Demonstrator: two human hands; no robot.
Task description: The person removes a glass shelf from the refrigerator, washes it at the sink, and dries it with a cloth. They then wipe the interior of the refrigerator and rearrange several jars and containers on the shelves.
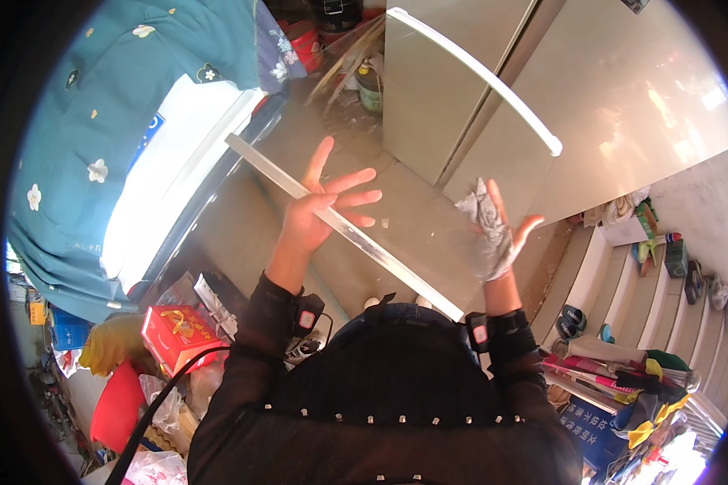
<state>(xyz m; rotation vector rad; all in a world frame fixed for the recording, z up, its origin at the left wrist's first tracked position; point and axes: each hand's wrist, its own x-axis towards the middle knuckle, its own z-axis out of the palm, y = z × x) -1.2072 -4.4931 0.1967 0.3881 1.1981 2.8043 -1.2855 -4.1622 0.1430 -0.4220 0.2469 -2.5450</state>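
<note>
A long, narrow, pale metal-looking bar slants across the space before me, from the upper left down to near my waist on the right. My left hand has its thumb over the bar, the bar lying across its palm while the other fingers are spread. On the right, my right hand is raised with thumb and fingers apart, and a crumpled grey cloth hangs against its palm and fingers. The cloth does not touch the bar. A curved white handle or strip shows above, in front of large metallic panels.
A flower-patterned teal cloth covers a white object at left. Large metallic panels stand ahead. Steps with shoes rise at right. A red box and a red basin lie lower left; umbrellas or rolled fabrics lower right.
</note>
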